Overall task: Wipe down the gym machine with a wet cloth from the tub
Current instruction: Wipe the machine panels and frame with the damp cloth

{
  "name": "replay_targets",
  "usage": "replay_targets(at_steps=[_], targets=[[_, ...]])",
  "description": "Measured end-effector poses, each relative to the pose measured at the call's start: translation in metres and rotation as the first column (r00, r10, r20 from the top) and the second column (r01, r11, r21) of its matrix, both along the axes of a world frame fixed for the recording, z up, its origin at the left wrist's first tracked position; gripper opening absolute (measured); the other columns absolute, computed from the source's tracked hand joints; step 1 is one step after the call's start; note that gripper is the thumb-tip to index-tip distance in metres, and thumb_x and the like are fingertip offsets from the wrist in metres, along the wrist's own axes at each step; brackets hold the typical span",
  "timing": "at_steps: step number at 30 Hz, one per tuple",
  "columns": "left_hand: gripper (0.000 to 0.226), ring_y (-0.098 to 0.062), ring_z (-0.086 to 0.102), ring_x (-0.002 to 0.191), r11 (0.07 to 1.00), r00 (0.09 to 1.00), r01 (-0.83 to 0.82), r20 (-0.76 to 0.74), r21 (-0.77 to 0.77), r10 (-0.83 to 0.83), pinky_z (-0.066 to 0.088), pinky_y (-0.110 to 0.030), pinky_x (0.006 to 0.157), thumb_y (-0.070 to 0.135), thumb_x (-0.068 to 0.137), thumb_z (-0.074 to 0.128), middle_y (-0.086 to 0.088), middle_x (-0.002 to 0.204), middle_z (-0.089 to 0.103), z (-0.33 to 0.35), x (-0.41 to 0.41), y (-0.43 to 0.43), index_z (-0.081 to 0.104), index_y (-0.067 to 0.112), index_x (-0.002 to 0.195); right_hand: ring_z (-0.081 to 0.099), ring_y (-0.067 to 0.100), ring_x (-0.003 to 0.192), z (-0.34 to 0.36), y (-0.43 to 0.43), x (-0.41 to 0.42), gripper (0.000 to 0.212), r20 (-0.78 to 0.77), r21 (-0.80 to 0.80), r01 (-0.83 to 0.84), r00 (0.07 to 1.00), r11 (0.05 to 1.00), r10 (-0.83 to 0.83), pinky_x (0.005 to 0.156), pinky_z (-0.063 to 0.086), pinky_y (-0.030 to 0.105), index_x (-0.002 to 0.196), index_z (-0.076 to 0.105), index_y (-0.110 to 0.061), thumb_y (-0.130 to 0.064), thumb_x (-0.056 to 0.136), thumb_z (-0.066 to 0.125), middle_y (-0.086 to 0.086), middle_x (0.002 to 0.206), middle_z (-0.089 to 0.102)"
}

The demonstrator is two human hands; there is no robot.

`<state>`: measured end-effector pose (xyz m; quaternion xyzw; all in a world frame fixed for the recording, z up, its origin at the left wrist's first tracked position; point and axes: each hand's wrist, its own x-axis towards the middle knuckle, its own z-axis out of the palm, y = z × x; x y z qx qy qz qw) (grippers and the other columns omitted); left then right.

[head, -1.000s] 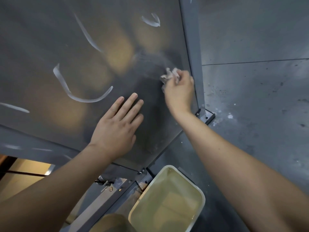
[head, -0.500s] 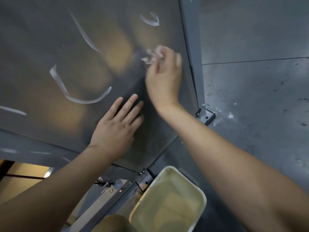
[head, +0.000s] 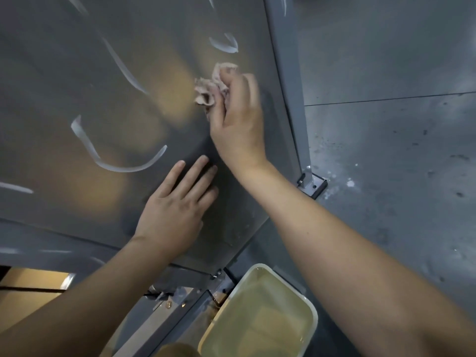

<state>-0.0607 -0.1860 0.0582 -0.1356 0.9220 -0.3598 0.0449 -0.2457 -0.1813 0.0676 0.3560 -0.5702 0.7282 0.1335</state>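
- Location: the cloth [head: 208, 90] is bunched in your right grip [head: 238, 119] and pressed against the grey panel [head: 77, 60] of the gym machine. It sits in the panel's upper right area, near the upright post [head: 286, 86] and just below a short white streak [head: 224, 47].
- Right grip: the fingers and thumb are curled round the wad and closed on it. Loose folds spill out to the left of the fingertips and above them.
- Left grip [head: 172, 210]: it lies flat on the panel below the right one, fingers straight and slightly spread, holding nothing. It appears to serve as a brace.
- Handling: expect the cloth to be light, soft and limp, with no stiffness of its own. If wet, it will probably slide easily on the smooth panel and may drip. Take hold at the centre of the wad so that a full pad bears on the surface; loose edges will only trail.
- Orientation: crumpled as it is, the cloth shows no definite long axis. Its free folds point left and up the panel, away from the post.
- Tub [head: 260, 266]: it stands on the floor [head: 386, 176] by the panel's lower corner, under your right forearm, well apart from the cloth. It holds yellowish liquid.
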Motion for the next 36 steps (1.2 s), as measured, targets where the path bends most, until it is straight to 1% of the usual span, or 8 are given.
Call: replay_targets(at_steps=[3, 6, 12, 18, 23, 29, 33, 36], targets=[[0.061, -0.035, 0.018, 0.156, 1.000, 1.000, -0.014, 0.019, -0.002, 0.014, 0.004, -0.053, 0.127, 0.028, 0.072, 0.076, -0.014, 0.162, 0.036, 0.001, -0.001, 0.001, 0.064, 0.013, 0.130, 0.059, 0.039, 0.091, -0.047, -0.006, -0.025, 0.026, 0.220, 0.133, 0.131, 0.963, 0.982, -0.158, 0.082, 0.045, 0.036, 0.107, 0.063, 0.010, -0.007, 0.099, 0.046, 0.029, 0.103, 0.062], [0.060, -0.034, 0.018, 0.156, 1.000, 1.000, -0.011, 0.015, -0.004, 0.011, 0.003, -0.053, 0.127, 0.029, 0.073, 0.075, -0.013, 0.163, 0.035, 0.000, -0.001, 0.001, 0.064, 0.013, 0.130, 0.059, 0.046, 0.087, -0.068, -0.004, -0.029, 0.021, 0.471, 0.245, 0.126, 0.851, 0.961, -0.232, 0.077, 0.040, 0.040, 0.096, 0.059, 0.011, -0.005, 0.099, 0.045, 0.032, 0.100, 0.060], [0.063, -0.034, 0.017, 0.156, 1.000, 1.000, -0.012, -0.005, 0.008, 0.012, 0.002, -0.054, 0.127, 0.025, 0.069, 0.078, -0.015, 0.162, 0.037, -0.004, -0.002, -0.002, 0.065, 0.013, 0.130, 0.061, 0.031, 0.095, -0.019, -0.006, -0.016, 0.019, -0.015, 0.062, 0.019, 1.000, 0.998, -0.018, 0.086, 0.039, 0.016, 0.111, 0.065, 0.008, -0.001, 0.096, 0.058, 0.023, 0.106, 0.060], [0.061, -0.034, 0.017, 0.156, 1.000, 1.000, -0.015, 0.001, 0.003, 0.015, 0.002, -0.054, 0.127, 0.026, 0.071, 0.077, -0.013, 0.163, 0.035, -0.004, -0.001, -0.001, 0.063, 0.014, 0.129, 0.061, 0.044, 0.089, -0.066, -0.005, -0.025, 0.023, 0.483, 0.220, 0.061, 0.860, 0.973, -0.163, 0.076, 0.039, 0.027, 0.099, 0.061, 0.010, -0.006, 0.095, 0.046, 0.030, 0.103, 0.059], [0.059, -0.035, 0.015, 0.157, 1.000, 1.000, -0.009, 0.014, 0.002, 0.009, 0.002, -0.055, 0.127, 0.024, 0.074, 0.074, -0.014, 0.163, 0.035, -0.004, -0.001, -0.002, 0.063, 0.014, 0.131, 0.052, 0.007, 0.087, -0.004, -0.007, -0.033, 0.014, 0.133, 0.039, 0.052, 0.989, 0.998, -0.057, 0.079, 0.035, 0.000, 0.103, 0.063, 0.006, 0.002, 0.094, 0.053, 0.020, 0.101, 0.059], [0.051, -0.034, 0.019, 0.156, 1.000, 1.000, 0.004, 0.007, -0.005, -0.004, 0.002, -0.053, 0.127, 0.025, 0.080, 0.064, -0.013, 0.163, 0.035, -0.002, -0.001, 0.000, 0.063, 0.015, 0.129, 0.061, 0.043, 0.090, -0.075, -0.005, -0.040, 0.017, 0.495, 0.245, 0.061, 0.850, 0.968, -0.179, 0.071, 0.028, 0.019, 0.100, 0.062, 0.012, 0.001, 0.098, 0.049, 0.031, 0.105, 0.060], [0.053, -0.035, 0.019, 0.156, 1.000, 1.000, 0.002, 0.006, 0.001, -0.002, 0.001, -0.053, 0.126, 0.025, 0.078, 0.066, -0.014, 0.162, 0.036, -0.002, -0.001, 0.000, 0.064, 0.014, 0.129, 0.060, 0.041, 0.083, -0.028, -0.010, -0.039, 0.019, 0.270, 0.144, 0.132, 0.948, 0.981, -0.167, 0.072, 0.036, 0.031, 0.094, 0.062, 0.009, -0.005, 0.095, 0.050, 0.028, 0.097, 0.061], [0.053, -0.035, 0.019, 0.156, 1.000, 1.000, 0.002, 0.003, 0.007, -0.002, 0.001, -0.053, 0.127, 0.025, 0.078, 0.066, -0.014, 0.162, 0.037, -0.001, -0.002, 0.000, 0.065, 0.014, 0.129, 0.058, 0.028, 0.088, -0.005, -0.013, -0.043, 0.018, 0.164, 0.061, 0.123, 0.978, 0.990, -0.132, 0.075, 0.037, 0.018, 0.105, 0.064, 0.005, -0.004, 0.095, 0.053, 0.022, 0.102, 0.061]])
